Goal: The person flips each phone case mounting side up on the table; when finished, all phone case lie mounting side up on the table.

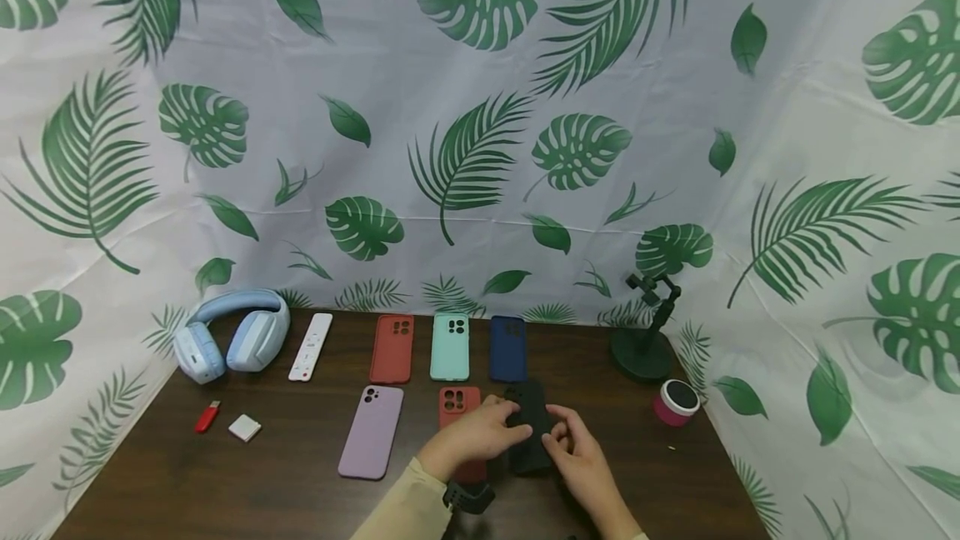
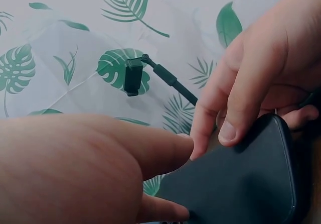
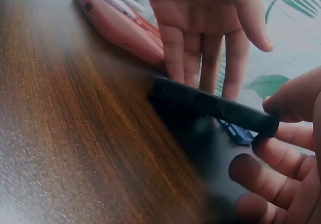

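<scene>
A black phone case (image 1: 531, 458) is between my two hands, right of the middle of the table. My right hand (image 1: 583, 461) pinches its right edge, thumb on top and fingers beneath, as the right wrist view shows. There the case (image 3: 213, 105) has its near edge raised a little off the wood. My left hand (image 1: 474, 437) reaches over a red phone case (image 1: 459, 403) to the black one's left side. Its fingers (image 3: 193, 58) are straight and meet the far side of the black case, and its thumb stands apart from it.
Red (image 1: 392, 350), mint (image 1: 450, 357) and blue (image 1: 508, 352) cases lie in the back row, a lilac one (image 1: 371, 433) in front. Headphones (image 1: 255, 340), a remote (image 1: 311, 347), a red USB stick (image 1: 207, 417) and a white square (image 1: 244, 427) lie left; a stand (image 1: 641, 354) and pink jar (image 1: 675, 407) right.
</scene>
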Available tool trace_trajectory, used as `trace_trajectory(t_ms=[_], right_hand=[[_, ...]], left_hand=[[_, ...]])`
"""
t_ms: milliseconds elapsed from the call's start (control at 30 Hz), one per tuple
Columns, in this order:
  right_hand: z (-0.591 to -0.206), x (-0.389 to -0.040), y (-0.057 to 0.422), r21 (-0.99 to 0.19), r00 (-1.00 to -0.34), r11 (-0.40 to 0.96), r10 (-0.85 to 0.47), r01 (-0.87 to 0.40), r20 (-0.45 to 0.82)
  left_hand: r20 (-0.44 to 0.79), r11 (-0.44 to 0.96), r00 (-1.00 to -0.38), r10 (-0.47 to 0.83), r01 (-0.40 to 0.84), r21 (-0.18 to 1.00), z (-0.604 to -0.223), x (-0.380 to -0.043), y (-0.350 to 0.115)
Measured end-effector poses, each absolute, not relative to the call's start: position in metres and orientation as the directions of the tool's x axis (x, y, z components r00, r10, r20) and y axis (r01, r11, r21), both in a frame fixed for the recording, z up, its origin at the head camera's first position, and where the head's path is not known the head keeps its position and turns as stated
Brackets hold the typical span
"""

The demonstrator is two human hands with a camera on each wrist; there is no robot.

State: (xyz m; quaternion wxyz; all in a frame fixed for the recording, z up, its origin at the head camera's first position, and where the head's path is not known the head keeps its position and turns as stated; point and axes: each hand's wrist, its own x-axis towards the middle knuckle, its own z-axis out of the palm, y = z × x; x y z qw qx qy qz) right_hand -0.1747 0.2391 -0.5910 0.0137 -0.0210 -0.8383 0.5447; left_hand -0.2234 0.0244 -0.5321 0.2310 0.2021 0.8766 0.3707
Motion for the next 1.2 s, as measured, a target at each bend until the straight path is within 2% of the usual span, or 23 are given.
trace_trajectory(t_ms=[300,467,733,933,1200], right_hand=[[-0.5910,-0.1737,0.2389,-0.902,-0.998,0.430,0.020,-0.046,0.061],[-0.5911,-0.1714,0.2374,-0.913,-0.994,0.393,-0.033,-0.107,0.102],[-0.5904,-0.1706,0.2355,-0.944,-0.991,0.325,-0.135,-0.055,0.012],[-0.5901,-0.1711,0.2368,-0.927,-0.991,0.374,-0.134,-0.028,-0.024],[-0.5914,-0.1701,0.2335,-0.908,-0.987,0.407,-0.160,-0.098,0.035]], left_hand=[[-0.244,0.643,-0.812,0.530,0.197,0.740,-0.5322,-0.2242,0.0248],[-0.250,0.636,-0.823,0.510,0.166,0.753,-0.5326,-0.2231,0.0248],[-0.254,0.603,-0.846,0.469,0.097,0.792,-0.5291,-0.2233,0.0250],[-0.258,0.588,-0.847,0.464,0.077,0.805,-0.5289,-0.2249,0.0277],[-0.233,0.571,-0.859,0.456,0.082,0.817,-0.5324,-0.2236,0.0274]])
